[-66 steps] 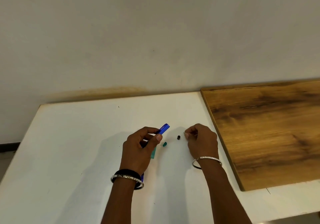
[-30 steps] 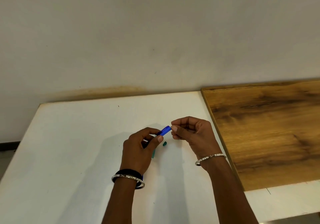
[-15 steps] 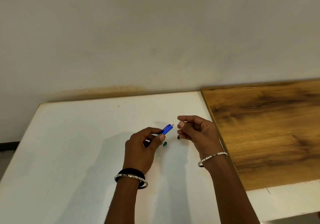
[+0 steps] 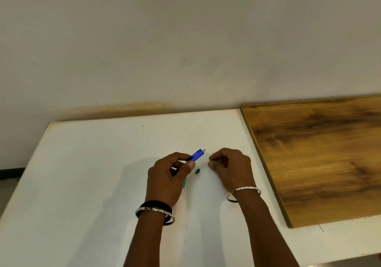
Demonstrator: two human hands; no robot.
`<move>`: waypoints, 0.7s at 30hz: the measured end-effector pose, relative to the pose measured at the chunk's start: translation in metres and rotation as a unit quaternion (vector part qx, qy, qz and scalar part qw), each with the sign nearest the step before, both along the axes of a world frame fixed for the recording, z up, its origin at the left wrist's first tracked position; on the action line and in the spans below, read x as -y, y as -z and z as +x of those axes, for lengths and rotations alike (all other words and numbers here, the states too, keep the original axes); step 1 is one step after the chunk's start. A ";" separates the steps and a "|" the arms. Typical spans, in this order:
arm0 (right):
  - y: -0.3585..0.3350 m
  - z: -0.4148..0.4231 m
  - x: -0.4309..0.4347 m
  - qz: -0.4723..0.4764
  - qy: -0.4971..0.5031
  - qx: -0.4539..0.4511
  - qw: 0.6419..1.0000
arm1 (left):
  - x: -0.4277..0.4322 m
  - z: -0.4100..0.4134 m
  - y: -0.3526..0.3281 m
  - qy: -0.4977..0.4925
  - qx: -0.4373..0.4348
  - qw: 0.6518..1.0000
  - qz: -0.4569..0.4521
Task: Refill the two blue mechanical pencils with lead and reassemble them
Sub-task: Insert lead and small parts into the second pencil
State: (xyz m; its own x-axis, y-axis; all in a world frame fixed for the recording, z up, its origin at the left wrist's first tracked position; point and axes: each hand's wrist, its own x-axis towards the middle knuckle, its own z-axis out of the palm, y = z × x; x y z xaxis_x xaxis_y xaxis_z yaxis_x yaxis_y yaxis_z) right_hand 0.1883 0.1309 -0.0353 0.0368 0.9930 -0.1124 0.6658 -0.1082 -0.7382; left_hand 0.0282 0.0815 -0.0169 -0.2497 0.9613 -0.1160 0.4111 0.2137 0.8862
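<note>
My left hand [image 4: 167,178] grips a blue mechanical pencil [image 4: 196,155] by its barrel, held just above the white table. The pencil's back end points up and to the right and shows a small pale eraser tip [image 4: 204,149]. My right hand [image 4: 232,166] rests low on the table right of the pencil, apart from it. Its thumb and forefinger are curled together at the spot where a small black cap lay, and the cap is hidden. A tiny teal piece [image 4: 197,171] lies between the hands. A teal lead case [image 4: 184,183] peeks out under my left hand. Only one pencil shows.
The white table [image 4: 92,184] runs left to an edge with the floor beyond. A wooden board [image 4: 319,153] lies on its right side, close to my right wrist. A plain wall rises behind.
My right hand left the pencil's end and dropped to the table where the black cap lay. A pale tip now shows on the pencil. My left hand stayed in place.
</note>
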 end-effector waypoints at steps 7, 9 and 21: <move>-0.018 0.002 0.000 -0.039 0.016 -0.357 0.933 | -0.001 -0.001 0.005 0.001 -0.008 1.000 -0.009; -0.018 -0.001 0.000 -0.045 0.002 -0.364 0.930 | -0.001 -0.001 0.005 0.002 -0.014 1.000 -0.010; -0.016 -0.002 0.000 -0.027 -0.005 -0.362 0.932 | 0.001 -0.002 0.003 0.000 -0.011 1.000 -0.002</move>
State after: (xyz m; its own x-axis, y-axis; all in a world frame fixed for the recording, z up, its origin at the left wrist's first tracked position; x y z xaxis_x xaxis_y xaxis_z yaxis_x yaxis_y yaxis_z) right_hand 0.1859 0.1306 -0.0197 -0.0770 0.9850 -0.1545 -0.0041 -0.1552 -0.9879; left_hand 0.0258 0.0809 -0.0201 -0.2526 0.9607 -0.1149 0.4308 0.2180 0.8757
